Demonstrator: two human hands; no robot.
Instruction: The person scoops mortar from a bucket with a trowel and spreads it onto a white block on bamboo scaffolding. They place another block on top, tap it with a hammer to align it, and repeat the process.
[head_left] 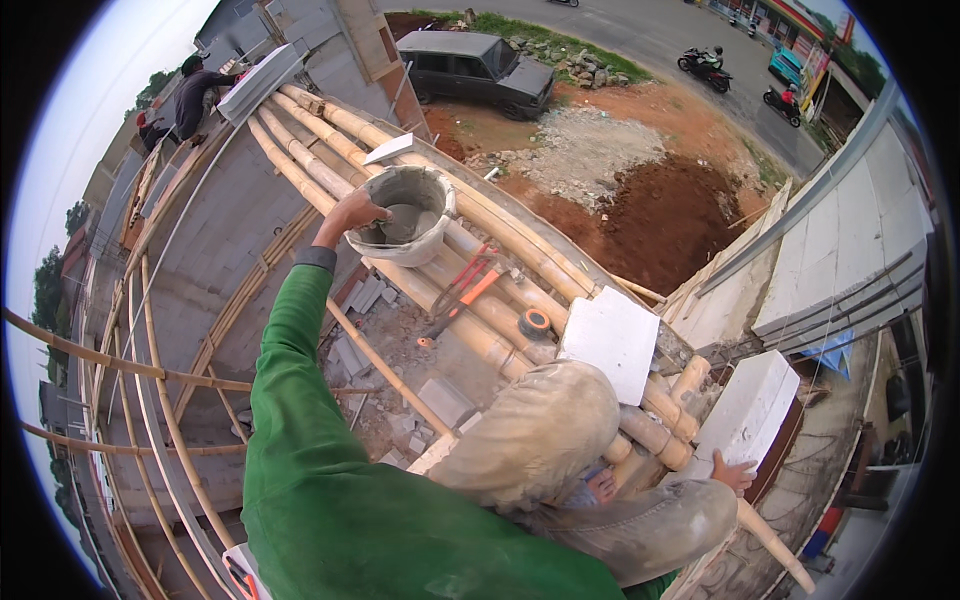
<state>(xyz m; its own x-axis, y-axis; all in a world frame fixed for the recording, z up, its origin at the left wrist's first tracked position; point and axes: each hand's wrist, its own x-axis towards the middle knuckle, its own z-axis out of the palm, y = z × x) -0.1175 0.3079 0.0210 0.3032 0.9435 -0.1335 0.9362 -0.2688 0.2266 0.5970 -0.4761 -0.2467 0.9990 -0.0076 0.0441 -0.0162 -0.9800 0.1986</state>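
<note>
My left hand (357, 212) is closed over the left rim of a mortar-smeared bucket (447, 200), its fingertips reaching inside. Wet grey mortar (405, 224) lies in the bucket, which rests on bamboo poles (480, 340). Low on the right, my right hand (735, 473) lies spread against the near end of a white block (750, 405). Beside my knee is a second white block (612, 345). Between bucket and knee lie a red-handled tool (472, 268), a long tool with an orange and black handle (462, 303) and a round black and orange object (535, 323).
Bamboo scaffolding (150, 370) stands at left, with rubble (370, 295) far below the poles. Two other people work at the far left, one in dark clothes (195, 95) beside a white block (262, 82). A dark car (475, 70) is parked below, beyond the wall.
</note>
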